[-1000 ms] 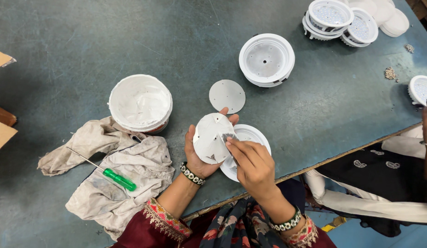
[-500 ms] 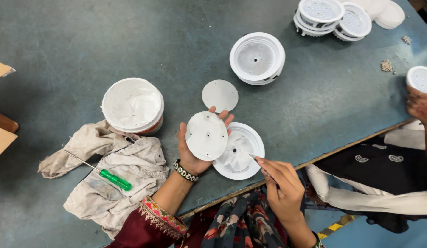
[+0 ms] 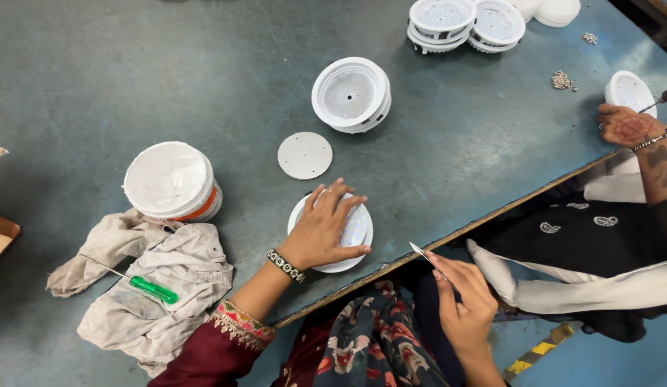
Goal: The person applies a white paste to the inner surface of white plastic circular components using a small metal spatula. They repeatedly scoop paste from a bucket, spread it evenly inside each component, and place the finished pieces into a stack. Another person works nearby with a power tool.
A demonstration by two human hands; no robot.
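1. The left hand [image 3: 326,222] lies flat with fingers spread over the round white lamp housing [image 3: 351,240], which sits on the counter [image 3: 97,72] near its front edge; even palm pressure should seat the LED disc level
2. The right hand [image 3: 462,304], off the counter edge, pinches a thin metal blade [image 3: 422,252]; keeping its tip away from the LEDs seems wise
3. A loose white disc [image 3: 305,155] lies just behind the housing, and the green screwdriver [image 3: 150,288] rests on the cloth [image 3: 168,301] to the left
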